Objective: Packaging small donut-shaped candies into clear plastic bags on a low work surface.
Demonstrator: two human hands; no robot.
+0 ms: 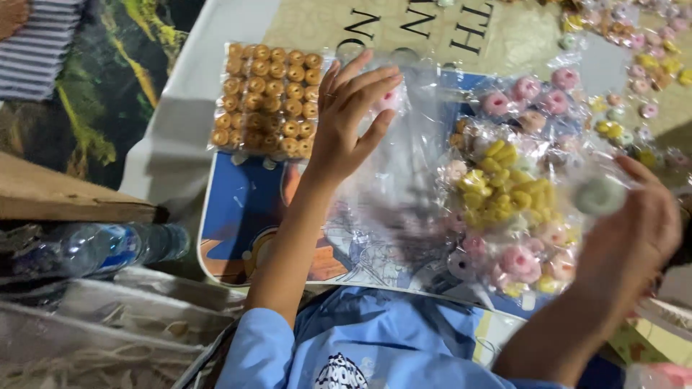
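My left hand (347,115) grips the upper edge of a clear plastic bag (404,180), pinching it near a small pink ring piece (390,99). My right hand (634,230) is blurred and holds a pale green ring-shaped piece (600,196) at its fingertips, beside the bag's right side. Under the bag lies a heap of small wrapped rings, yellow (504,191) in the middle, pink (526,90) above and pink (519,261) below. A clear packet of orange-brown rings (267,97) in rows lies left of my left hand.
A blue illustrated board (241,209) lies under the work on a white cloth (180,122). More loose pastel rings (649,65) are scattered at the top right. A plastic water bottle (108,248) lies at the left, beside a cardboard box (65,194) and bags.
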